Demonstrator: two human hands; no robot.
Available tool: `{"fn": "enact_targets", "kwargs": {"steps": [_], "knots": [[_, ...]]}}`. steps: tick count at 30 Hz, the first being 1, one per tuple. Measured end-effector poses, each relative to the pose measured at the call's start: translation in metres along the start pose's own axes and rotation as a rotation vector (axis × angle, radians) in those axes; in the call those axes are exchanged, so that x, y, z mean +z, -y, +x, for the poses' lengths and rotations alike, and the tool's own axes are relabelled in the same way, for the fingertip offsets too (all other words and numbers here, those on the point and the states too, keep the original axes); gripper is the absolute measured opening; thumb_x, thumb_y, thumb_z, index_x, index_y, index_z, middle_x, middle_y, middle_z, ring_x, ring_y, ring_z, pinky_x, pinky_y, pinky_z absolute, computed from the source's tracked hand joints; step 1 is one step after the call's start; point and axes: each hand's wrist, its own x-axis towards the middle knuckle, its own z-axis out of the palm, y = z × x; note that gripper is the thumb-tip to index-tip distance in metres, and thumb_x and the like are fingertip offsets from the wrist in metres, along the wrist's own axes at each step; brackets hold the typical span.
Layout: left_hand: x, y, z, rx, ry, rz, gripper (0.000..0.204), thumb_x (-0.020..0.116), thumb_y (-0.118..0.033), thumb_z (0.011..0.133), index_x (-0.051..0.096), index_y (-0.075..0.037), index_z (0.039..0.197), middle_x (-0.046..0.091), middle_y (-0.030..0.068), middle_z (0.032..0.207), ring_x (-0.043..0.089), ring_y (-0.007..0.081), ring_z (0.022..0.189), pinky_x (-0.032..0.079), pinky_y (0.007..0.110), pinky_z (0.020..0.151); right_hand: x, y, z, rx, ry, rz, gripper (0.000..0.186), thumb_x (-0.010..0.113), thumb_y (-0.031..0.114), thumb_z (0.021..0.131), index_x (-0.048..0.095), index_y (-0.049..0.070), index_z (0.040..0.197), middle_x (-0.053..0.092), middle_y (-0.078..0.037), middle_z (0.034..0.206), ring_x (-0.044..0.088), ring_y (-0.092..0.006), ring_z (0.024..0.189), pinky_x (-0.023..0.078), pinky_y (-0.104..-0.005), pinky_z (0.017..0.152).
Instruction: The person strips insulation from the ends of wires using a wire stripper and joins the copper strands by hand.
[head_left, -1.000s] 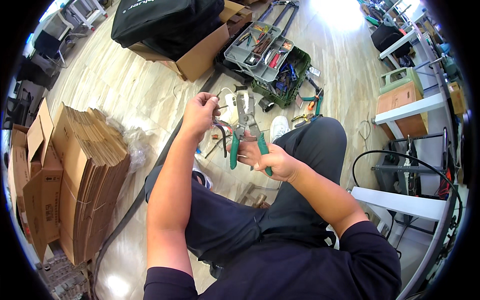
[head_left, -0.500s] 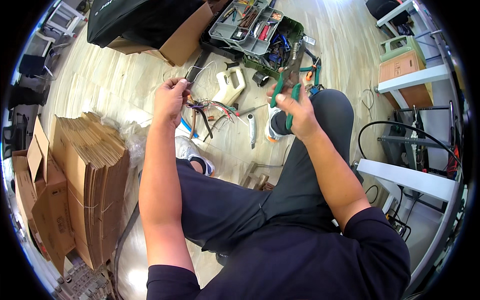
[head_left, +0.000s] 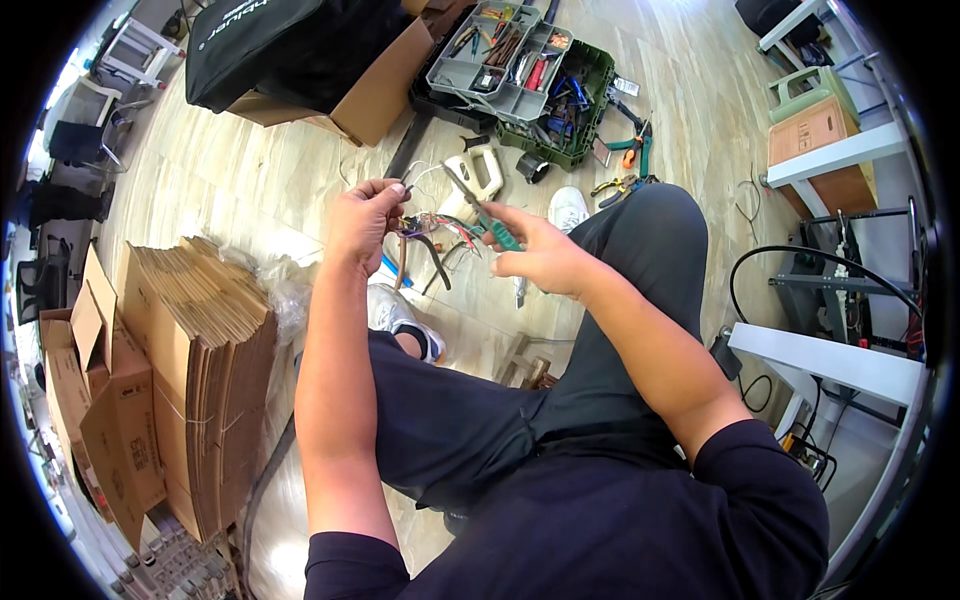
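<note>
My left hand (head_left: 362, 225) pinches a thin pale wire (head_left: 426, 167) between thumb and fingers; a loop of it arcs out to the right. In my right hand (head_left: 548, 252) are green-handled pliers (head_left: 503, 236), their grey jaws angled up and left toward the wire. Whether the jaws touch the wire I cannot tell. Below and between my hands lies a tangle of coloured wires (head_left: 440, 222) on the floor. Behind the pliers is a cream, pistol-shaped tool body (head_left: 488, 170). A utility knife (head_left: 520, 289) lies partly hidden below my right hand.
An open green toolbox (head_left: 592, 112) with grey trays stands ahead, several pliers (head_left: 638, 148) to its right. A black bag (head_left: 290, 50) sits on a cardboard box (head_left: 385, 90). Flattened cartons (head_left: 205, 380) stand at the left, white table legs (head_left: 825, 355) at the right.
My right hand has come left and down with the pliers, which have turned from upright to pointing up-left near my left hand. My left hand has shifted slightly right and down.
</note>
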Motion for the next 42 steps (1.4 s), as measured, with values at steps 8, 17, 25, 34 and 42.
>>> {"fn": "enact_targets", "kwargs": {"steps": [8,17,25,34,42], "knots": [[0.006,0.001,-0.004,0.024,0.082,0.081,0.021,0.066,-0.013,0.088,0.064,0.003,0.100,0.065,0.0050,0.085,0.052,0.0092,0.070,0.043,0.023,0.066,0.016,0.019,0.013,0.264,0.092,0.107,0.073,0.065,0.012,0.075,0.040,0.001,0.142,0.057,-0.006,0.108,0.052,-0.0146,0.098,0.041,-0.0271,0.089],[0.015,-0.006,-0.013,0.045,0.130,0.181,0.024,0.068,-0.014,0.085,0.067,0.005,0.099,0.065,0.0047,0.083,0.052,0.0098,0.070,0.042,0.024,0.066,0.020,0.014,0.022,0.264,0.033,0.105,0.072,0.065,0.013,0.073,0.042,0.001,0.141,0.059,-0.007,0.109,0.053,-0.0148,0.097,0.043,-0.0268,0.087],[0.022,-0.008,-0.017,0.044,0.145,0.245,0.024,0.068,-0.016,0.085,0.067,0.004,0.097,0.063,0.0033,0.078,0.051,0.0096,0.068,0.041,0.025,0.064,0.021,0.009,0.024,0.227,-0.006,0.097,0.073,0.065,0.011,0.071,0.043,-0.002,0.140,0.062,-0.011,0.117,0.056,-0.0174,0.104,0.043,-0.0276,0.091],[0.021,-0.006,-0.016,0.032,0.135,0.218,0.022,0.068,-0.016,0.085,0.067,0.004,0.095,0.062,0.0026,0.076,0.050,0.0093,0.066,0.040,0.025,0.063,0.022,0.018,0.022,0.262,0.001,0.101,0.072,0.066,0.012,0.071,0.045,-0.002,0.138,0.062,-0.011,0.115,0.058,-0.0174,0.101,0.044,-0.0280,0.089],[0.018,-0.004,-0.015,0.019,0.140,0.191,0.021,0.068,-0.015,0.085,0.067,0.004,0.095,0.061,0.0022,0.076,0.048,0.0088,0.064,0.039,0.025,0.062,0.024,0.014,0.023,0.256,-0.008,0.068,0.069,0.066,0.014,0.072,0.048,-0.002,0.136,0.064,-0.010,0.108,0.058,-0.0166,0.097,0.045,-0.0281,0.088]]}}
